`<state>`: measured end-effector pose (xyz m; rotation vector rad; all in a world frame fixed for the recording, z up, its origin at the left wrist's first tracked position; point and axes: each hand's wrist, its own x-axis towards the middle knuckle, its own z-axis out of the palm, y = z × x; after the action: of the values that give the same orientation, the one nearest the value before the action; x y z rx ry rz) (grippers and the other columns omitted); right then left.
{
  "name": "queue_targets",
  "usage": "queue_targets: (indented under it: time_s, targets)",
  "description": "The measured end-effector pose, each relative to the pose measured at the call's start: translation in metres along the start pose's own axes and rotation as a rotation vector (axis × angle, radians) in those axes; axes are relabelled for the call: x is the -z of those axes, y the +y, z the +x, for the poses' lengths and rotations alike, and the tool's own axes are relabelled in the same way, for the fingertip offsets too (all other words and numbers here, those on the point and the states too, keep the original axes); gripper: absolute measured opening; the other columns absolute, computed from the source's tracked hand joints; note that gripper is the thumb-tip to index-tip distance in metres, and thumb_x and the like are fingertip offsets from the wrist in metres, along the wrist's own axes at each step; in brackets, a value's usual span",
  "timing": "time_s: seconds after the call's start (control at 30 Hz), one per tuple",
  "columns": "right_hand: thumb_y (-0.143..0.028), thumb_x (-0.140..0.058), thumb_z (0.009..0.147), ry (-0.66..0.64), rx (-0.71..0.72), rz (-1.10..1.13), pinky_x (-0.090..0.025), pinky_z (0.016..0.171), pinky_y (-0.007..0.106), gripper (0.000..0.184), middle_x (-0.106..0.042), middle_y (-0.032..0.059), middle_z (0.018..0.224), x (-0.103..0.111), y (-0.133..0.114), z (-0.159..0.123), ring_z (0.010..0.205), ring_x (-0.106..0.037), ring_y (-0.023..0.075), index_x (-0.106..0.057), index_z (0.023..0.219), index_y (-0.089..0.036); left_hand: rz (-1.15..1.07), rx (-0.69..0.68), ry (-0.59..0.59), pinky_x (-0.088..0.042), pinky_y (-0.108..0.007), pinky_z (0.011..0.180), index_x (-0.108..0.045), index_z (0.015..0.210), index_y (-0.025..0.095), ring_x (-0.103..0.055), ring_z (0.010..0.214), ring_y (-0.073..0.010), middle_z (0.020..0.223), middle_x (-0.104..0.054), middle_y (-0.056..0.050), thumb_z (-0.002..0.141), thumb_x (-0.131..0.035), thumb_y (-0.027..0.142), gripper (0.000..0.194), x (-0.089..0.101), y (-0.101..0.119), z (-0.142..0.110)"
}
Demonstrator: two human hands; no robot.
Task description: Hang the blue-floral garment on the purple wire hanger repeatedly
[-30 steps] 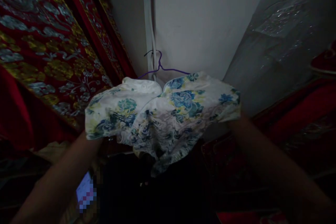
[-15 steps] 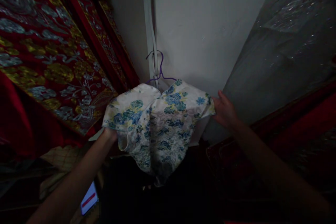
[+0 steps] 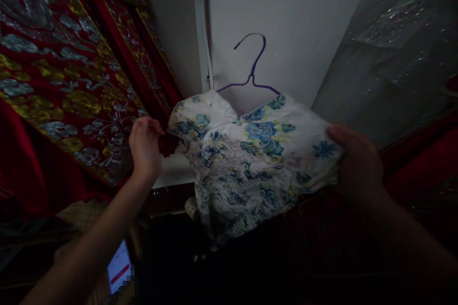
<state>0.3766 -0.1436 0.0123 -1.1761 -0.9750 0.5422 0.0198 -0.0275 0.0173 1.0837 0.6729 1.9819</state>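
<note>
A short-sleeved white blouse with blue, green and yellow flowers hangs in front of me on a purple wire hanger. The hanger's hook stands free in front of the wall. My right hand is closed on the blouse's right-side sleeve and pulls it outward. On the other side, my left hand is open with loosely bent fingers, just short of the left-side sleeve and apparently not touching it. The lower part of the blouse hangs bunched and fades into shadow.
Red cloth with gold and silver embroidery hangs at left. A pale strip runs down the white wall. Clear plastic sheeting covers the right side. A lit phone is at lower left.
The blouse and hanger have moved right and closer, and the hook has come away from the pale strip. My left hand has let go of its sleeve; my right still holds the other.
</note>
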Motion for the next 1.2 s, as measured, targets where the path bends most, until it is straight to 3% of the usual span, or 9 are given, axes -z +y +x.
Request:
queue_targets:
  time_s: [0.1, 0.23, 0.3, 0.43, 0.53, 0.7, 0.83, 1.07, 1.2]
  targets:
    - [-0.058, -0.062, 0.086, -0.302, 0.073, -0.081, -0.035, 0.038, 0.033, 0.029, -0.051, 0.0004, 0.057, -0.011, -0.018, -0.052, 0.047, -0.046, 0.0193, -0.059, 0.073, -0.032, 0.141, 0.213, -0.398, -0.054, -0.028, 0.067, -0.064, 0.096, 0.016, -0.064, 0.073, -0.0164, 0.085, -0.068, -0.006, 0.094, -0.053, 0.048, 0.033, -0.025, 0.013, -0.042]
    - [-0.051, -0.062, 0.087, -1.223, 0.423, -0.190, -0.057, 0.069, 0.036, 0.033, -0.071, 0.0027, 0.096, -0.037, -0.042, -0.112, 0.083, -0.069, 0.0223, -0.065, 0.115, -0.033, 0.001, 0.533, -0.457, -0.060, -0.031, 0.064, -0.054, 0.125, 0.018, -0.072, 0.076, -0.0185, 0.109, -0.071, -0.010, 0.095, -0.056, 0.049, 0.043, -0.049, 0.051, -0.085]
    - [-0.043, -0.063, 0.089, -1.409, 0.545, -0.195, -0.057, 0.084, 0.034, 0.043, -0.071, 0.0043, 0.114, -0.047, -0.043, -0.119, 0.102, -0.069, 0.0211, -0.059, 0.130, -0.031, -0.042, 0.737, -0.607, -0.053, -0.023, 0.045, -0.053, 0.127, 0.021, -0.066, 0.053, -0.0131, 0.099, -0.072, -0.005, 0.093, -0.061, 0.039, 0.040, -0.043, 0.075, -0.091]
    - [-0.026, -0.063, 0.092, -0.905, 0.642, -0.210, -0.053, 0.094, 0.036, 0.036, -0.065, 0.0064, 0.119, -0.059, -0.014, -0.077, 0.110, -0.063, 0.0210, -0.059, 0.128, -0.030, 0.126, 1.173, -1.082, -0.023, -0.015, 0.026, -0.058, 0.115, 0.023, -0.042, 0.026, -0.0047, 0.076, -0.071, -0.001, 0.098, -0.054, 0.038, 0.023, -0.009, 0.114, -0.083]
    - [-0.034, -0.072, 0.086, -0.545, 0.574, -0.248, -0.048, 0.105, 0.048, 0.051, -0.055, 0.0106, 0.137, -0.068, 0.019, -0.035, 0.128, -0.053, 0.0285, -0.056, 0.134, -0.028, 0.334, 1.206, -1.165, -0.009, -0.015, 0.027, -0.064, 0.096, 0.020, -0.028, 0.025, -0.0010, 0.064, -0.067, -0.001, 0.100, -0.050, 0.048, 0.032, 0.016, 0.126, -0.073]
    - [-0.056, -0.065, 0.087, -1.009, -0.071, -0.064, -0.058, 0.069, 0.033, 0.034, -0.071, 0.0026, 0.080, -0.074, 0.050, -0.015, 0.075, -0.067, 0.0191, -0.072, 0.082, -0.023, 0.526, 0.986, -0.962, -0.008, -0.016, 0.027, -0.060, 0.072, 0.018, -0.022, 0.026, -0.0018, 0.048, -0.056, 0.003, 0.094, -0.057, 0.055, 0.043, 0.044, 0.112, -0.049]
    - [-0.055, -0.083, 0.068, -0.763, -0.438, 0.170, -0.052, 0.052, 0.027, 0.038, -0.071, 0.0019, 0.065, -0.074, 0.047, -0.008, 0.053, -0.063, 0.0156, -0.072, 0.073, -0.020, 0.685, 0.525, -0.749, -0.039, -0.017, 0.041, -0.070, 0.097, 0.019, -0.053, 0.046, -0.0091, 0.068, -0.068, -0.001, 0.086, -0.071, 0.047, 0.031, 0.053, 0.083, -0.024]
    - [-0.050, -0.084, 0.068, -0.303, -0.200, 0.330, -0.061, 0.072, 0.039, 0.032, -0.075, 0.0054, 0.077, -0.091, 0.030, 0.067, 0.083, -0.074, 0.0278, -0.067, 0.074, -0.023, 0.976, -0.616, -0.394, -0.045, -0.045, 0.107, -0.069, 0.113, 0.023, -0.059, 0.119, -0.0302, 0.122, -0.066, -0.010, 0.087, -0.068, 0.031, 0.027, 0.062, 0.048, -0.030]
    - [-0.054, -0.079, 0.073, -0.306, -0.144, 0.394, -0.061, 0.081, 0.042, 0.034, -0.076, 0.0061, 0.083, -0.104, 0.028, 0.082, 0.095, -0.073, 0.0292, -0.063, 0.077, -0.024, 1.061, -0.643, -0.716, -0.049, -0.039, 0.093, -0.064, 0.116, 0.023, -0.064, 0.097, -0.0246, 0.101, -0.068, -0.007, 0.092, -0.058, 0.018, 0.025, 0.063, 0.019, -0.061]
